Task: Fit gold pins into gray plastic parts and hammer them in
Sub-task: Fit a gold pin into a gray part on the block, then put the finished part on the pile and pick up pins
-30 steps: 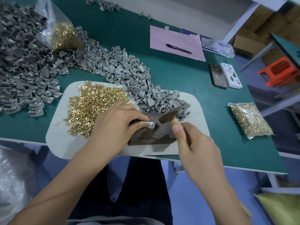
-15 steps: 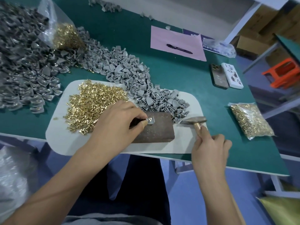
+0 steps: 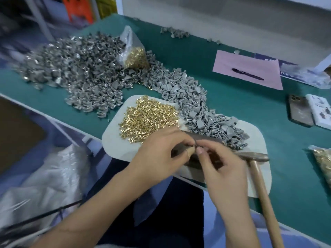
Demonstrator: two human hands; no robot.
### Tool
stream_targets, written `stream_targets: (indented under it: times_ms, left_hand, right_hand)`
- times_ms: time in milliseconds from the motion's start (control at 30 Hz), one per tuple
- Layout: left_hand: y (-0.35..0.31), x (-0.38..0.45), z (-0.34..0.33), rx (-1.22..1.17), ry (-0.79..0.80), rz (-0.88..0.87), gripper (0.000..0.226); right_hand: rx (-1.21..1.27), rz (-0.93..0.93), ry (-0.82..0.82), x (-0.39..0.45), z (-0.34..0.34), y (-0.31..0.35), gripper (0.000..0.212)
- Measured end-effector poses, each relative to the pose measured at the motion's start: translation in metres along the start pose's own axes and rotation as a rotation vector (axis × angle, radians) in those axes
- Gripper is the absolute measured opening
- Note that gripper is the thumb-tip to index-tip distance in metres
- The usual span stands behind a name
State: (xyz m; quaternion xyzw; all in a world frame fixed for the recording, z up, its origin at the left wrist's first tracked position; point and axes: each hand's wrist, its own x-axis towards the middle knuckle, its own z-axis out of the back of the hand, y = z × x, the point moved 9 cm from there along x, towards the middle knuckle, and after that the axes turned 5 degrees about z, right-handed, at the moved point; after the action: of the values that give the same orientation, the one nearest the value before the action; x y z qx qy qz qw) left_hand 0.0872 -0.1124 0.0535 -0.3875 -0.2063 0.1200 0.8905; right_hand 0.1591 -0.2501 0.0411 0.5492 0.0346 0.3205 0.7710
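Pinching small part (image 3: pixel 194 147) – both hands, L (image 3: pixel 161 156) & R (image 3: pixel 220 169), hammer (image 3: pixel 258 169) beside, pin pile (image 3: pixel 148 119) behind

both forearms are bare up to the bottom edge of the view, with no sleeve, cuff, watch, bracelet or ring showing. the left hand (image 3: pixel 161 156) and right hand (image 3: pixel 220 169) are ungloved. fingernails are short and unpainted (one thumbnail shows plainly, the rest blurred). dark clothing covers the lap between the arms; its cut cannot be told.
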Motion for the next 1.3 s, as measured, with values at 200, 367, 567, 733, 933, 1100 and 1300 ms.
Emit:
stream_targets:
  times_ms: [200, 367, 567, 733, 933, 1100, 1300]
  left_hand:
    - [0.038, -0.036, 0.041, -0.086, -0.179, 0.264, 0.023]
    - [0.078, -0.065, 0.086, -0.098, -0.320, 0.413, 0.022]
    - [0.132, -0.086, 0.129, 0.021, -0.398, 0.549, 0.019]
    - [0.182, -0.092, 0.145, 0.079, -0.382, 0.620, 0.016]
    - [0.197, -0.070, 0.153, 0.239, -0.288, 0.532, 0.020]
    - [0.192, -0.044, 0.156, 0.374, -0.240, 0.451, 0.020]
    - [0.197, -0.030, 0.155, 0.427, -0.161, 0.435, 0.008]
  right_hand:
    - [0.084, 0.016, 0.058, 0.010, -0.045, 0.017, 0.022]
    - [0.053, 0.048, 0.176, 0.024, -0.098, 0.035, 0.016]
    - [-0.112, 0.111, 0.283, 0.039, -0.166, 0.052, 0.008]
    - [-0.345, 0.138, 0.291, 0.049, -0.210, 0.053, 0.004]
    - [-0.617, 0.159, 0.326, 0.078, -0.250, 0.048, 0.010]
    - [-0.659, 0.155, 0.349, 0.093, -0.268, 0.047, 0.011]
    - [-0.675, 0.170, 0.338, 0.093, -0.267, 0.054, 0.018]
